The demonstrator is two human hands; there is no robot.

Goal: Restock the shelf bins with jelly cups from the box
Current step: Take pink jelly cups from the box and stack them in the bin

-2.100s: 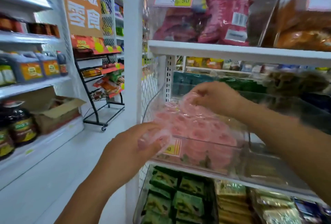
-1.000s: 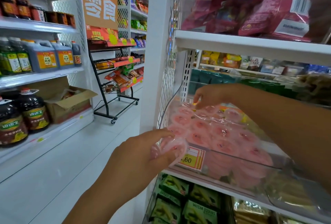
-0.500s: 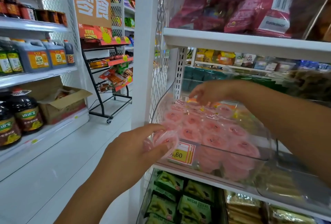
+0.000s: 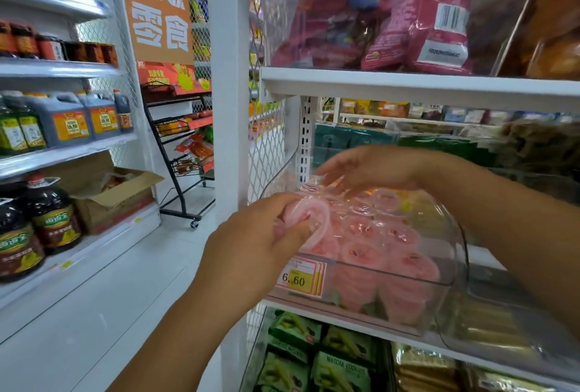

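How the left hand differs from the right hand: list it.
The left hand grips one pink jelly cup at the clear bin's front corner; the right hand plainly holds nothing, fingers stretched out. The left hand is nearer the camera; the right hand reaches over the bin's back. Both are bare, at the same bin.

The bin (image 4: 455,253) is clear, glossy hard plastic with smooth walls. Inside it, the jelly cups (image 4: 361,253) are pink translucent plastic under shiny, crinkled film. On the bin's front, the price tag (image 4: 299,277) is matt paper. Above the bin, the shelf board (image 4: 408,87) looks like smooth white-painted metal. Below the bin, the green packets (image 4: 342,369) are glossy film.
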